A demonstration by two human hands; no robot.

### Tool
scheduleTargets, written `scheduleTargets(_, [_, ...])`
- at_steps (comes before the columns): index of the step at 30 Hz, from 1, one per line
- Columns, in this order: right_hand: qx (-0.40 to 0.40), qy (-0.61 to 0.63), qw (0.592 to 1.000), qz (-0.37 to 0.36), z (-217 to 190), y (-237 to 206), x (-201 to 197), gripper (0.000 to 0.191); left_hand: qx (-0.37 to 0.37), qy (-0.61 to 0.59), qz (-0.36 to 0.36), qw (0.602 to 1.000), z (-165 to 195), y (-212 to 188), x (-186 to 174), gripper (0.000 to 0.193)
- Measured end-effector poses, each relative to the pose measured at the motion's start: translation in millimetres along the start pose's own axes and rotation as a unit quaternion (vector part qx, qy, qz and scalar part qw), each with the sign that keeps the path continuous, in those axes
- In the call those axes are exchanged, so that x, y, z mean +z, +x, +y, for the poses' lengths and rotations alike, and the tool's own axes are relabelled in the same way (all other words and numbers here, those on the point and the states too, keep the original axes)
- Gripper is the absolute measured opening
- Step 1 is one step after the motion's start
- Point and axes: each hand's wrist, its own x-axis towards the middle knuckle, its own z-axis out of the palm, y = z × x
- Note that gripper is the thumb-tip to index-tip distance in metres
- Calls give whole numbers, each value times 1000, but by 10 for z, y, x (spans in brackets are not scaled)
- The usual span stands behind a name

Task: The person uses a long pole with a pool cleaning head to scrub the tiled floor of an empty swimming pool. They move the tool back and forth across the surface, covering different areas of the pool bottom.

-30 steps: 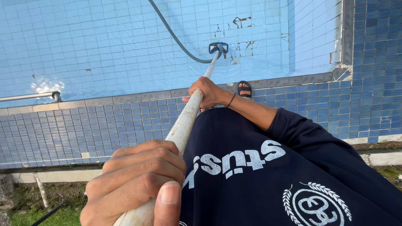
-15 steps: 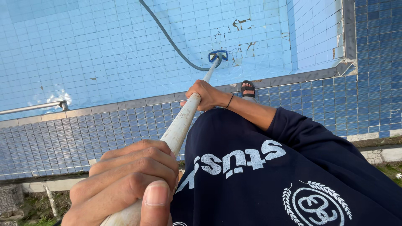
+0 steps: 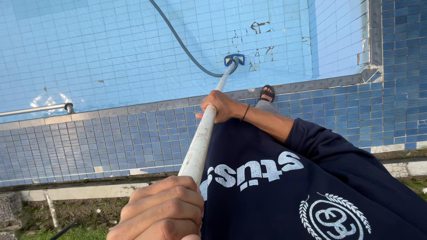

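Note:
A long white pole [image 3: 199, 148] runs from the bottom of the view out over the pool edge into the water. My left hand [image 3: 160, 213] grips its near end, close to the camera. My right hand [image 3: 221, 106], with a dark band on the wrist, holds the pole farther along, above the blue tiled deck. Under the water the pole ends in a blue vacuum head [image 3: 234, 59] on the pale tiled pool floor. A dark hose [image 3: 184, 46] curves from the head toward the upper left.
My sandalled foot [image 3: 267, 92] stands at the grey pool coping [image 3: 147, 106]. A metal handrail [image 3: 38, 108] enters the water at the left. Cracked, missing tiles [image 3: 260, 27] lie beyond the vacuum head. Grass [image 3: 84, 231] borders the blue deck [image 3: 111, 142] at the bottom left.
My left hand has dropped lower in the view with the pole's near end. The vacuum head shifted slightly across the pool floor. Both hands keep their grip.

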Motion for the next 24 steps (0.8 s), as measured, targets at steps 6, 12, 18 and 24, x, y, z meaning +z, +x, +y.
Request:
scheduleTargets(6, [-18,-22,1000,-13,78,-86,29,48,38,-17,-20,999,-147,-345,143,27])
scheduleTargets(12, [-20,-46,999,-10,93,-144,-56,47,3,-21,-23,1000,-129,-496,193,20])
scheduleTargets(18, [-23,-67,997,-10,125,-135,-57,46,45,-34,1,998,-169,-521,221,23])
scheduleTargets(24, [-32,-89,995,-10,232,-161,-109,44,103,-58,72,990,-231,-452,466,28])
